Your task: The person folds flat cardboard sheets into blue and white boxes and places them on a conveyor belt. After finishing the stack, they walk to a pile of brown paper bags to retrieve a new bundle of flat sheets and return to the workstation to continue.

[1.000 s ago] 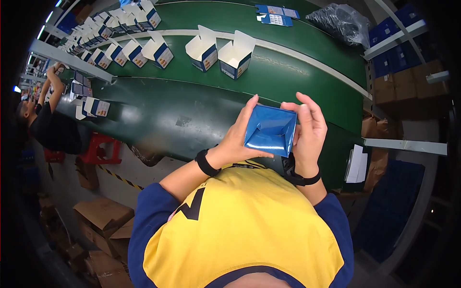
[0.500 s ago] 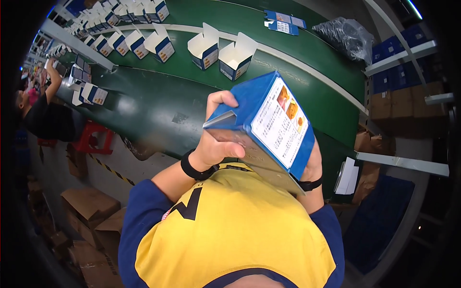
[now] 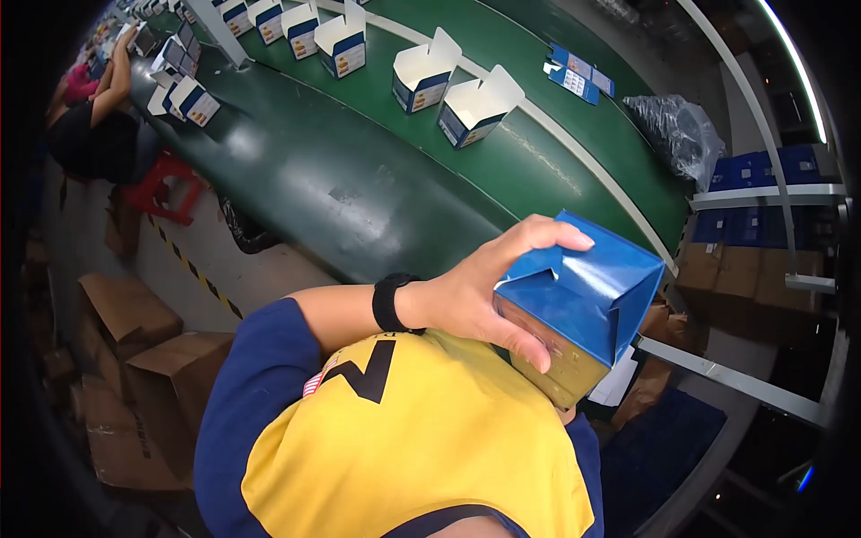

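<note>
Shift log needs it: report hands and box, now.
Left hand gripping blue carton, folded end up. Right hand hidden behind carton. Open cartons on green conveyor ahead, nothing between.

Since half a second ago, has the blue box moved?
Yes. The blue box has dropped lower and turned, further from the green conveyor belt; the left hand grips it.

Bright, even overhead light, with a strip lamp [image 3: 789, 63] glowing at the upper right, puts a soft sheen on the green conveyor surface [image 3: 359, 179], while the fisheye bends straight edges toward a black rim, the lower left floor lies dim, and the near blue box [image 3: 583, 296] looks slightly soft.
</note>
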`<state>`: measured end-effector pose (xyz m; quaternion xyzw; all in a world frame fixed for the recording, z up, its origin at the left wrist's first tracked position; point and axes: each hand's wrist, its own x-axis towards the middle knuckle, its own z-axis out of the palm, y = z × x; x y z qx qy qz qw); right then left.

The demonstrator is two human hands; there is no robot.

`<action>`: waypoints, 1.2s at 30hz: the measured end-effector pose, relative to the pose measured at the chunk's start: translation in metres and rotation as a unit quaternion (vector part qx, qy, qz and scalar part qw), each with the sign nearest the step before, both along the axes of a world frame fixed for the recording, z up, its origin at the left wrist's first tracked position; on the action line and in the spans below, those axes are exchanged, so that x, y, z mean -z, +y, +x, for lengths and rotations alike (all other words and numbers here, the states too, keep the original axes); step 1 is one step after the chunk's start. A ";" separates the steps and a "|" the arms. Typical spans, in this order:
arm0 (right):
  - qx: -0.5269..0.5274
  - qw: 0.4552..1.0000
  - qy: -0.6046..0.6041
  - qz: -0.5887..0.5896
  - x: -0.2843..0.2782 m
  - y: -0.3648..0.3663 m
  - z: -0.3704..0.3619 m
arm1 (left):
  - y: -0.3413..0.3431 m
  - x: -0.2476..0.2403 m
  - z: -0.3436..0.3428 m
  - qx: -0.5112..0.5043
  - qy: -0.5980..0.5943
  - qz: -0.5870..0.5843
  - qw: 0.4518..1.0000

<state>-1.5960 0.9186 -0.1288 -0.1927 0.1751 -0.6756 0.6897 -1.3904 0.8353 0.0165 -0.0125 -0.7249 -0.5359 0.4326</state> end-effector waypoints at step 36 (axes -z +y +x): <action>0.268 0.933 0.217 -0.101 -0.147 -0.049 0.051 | 0.005 0.014 -0.024 -0.113 -0.085 -0.161 0.977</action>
